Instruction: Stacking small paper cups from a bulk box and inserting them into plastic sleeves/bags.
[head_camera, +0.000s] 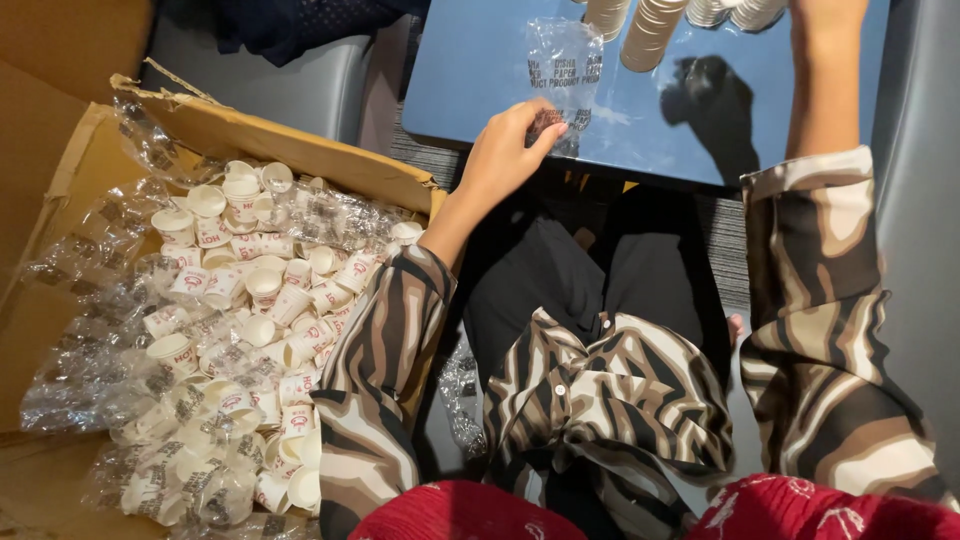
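Clear plastic sleeve (563, 62) lies upper center on blue table (470, 80), its lower end pinched by left hand (505, 150). Right hand (825, 15) at top edge, mostly cut off; can't tell grip. Cup stacks (648, 30) just beside it. Cardboard box (60, 200) w/ loose paper cups (250, 290) at left.

Box of cups (250, 290) left, table (480, 90) ahead, stacks (650, 30) on it
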